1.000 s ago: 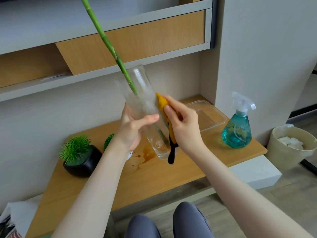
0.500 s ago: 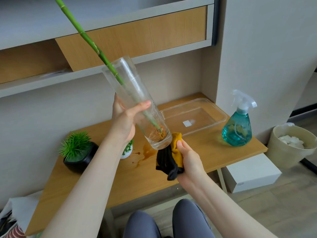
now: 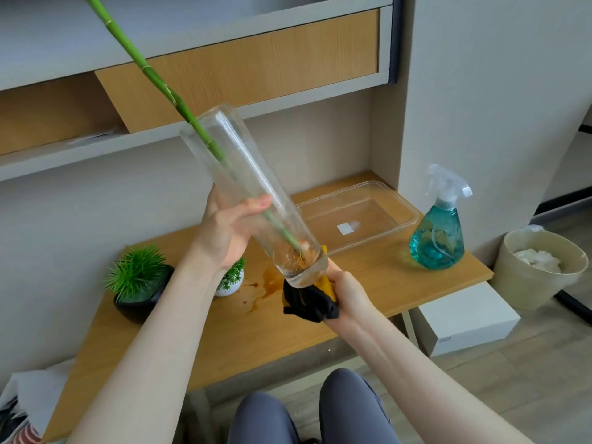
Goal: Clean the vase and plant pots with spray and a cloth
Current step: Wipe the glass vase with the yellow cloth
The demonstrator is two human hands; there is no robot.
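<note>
Here, we tilt the tall clear glass vase (image 3: 253,200) toward eleven o'clock.
Our left hand (image 3: 229,230) grips its middle; our right hand (image 3: 347,291) clamps the yellow-and-black cloth (image 3: 312,299) against its base.

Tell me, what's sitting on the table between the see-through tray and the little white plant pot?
In the head view, a brown spill stains the table there. Above it, the glass vase is held tilted, cloth at its base.

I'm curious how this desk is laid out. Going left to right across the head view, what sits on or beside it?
Black plant pot → small white plant pot → brown spill → clear tray → spray bottle → waste bin.
</note>
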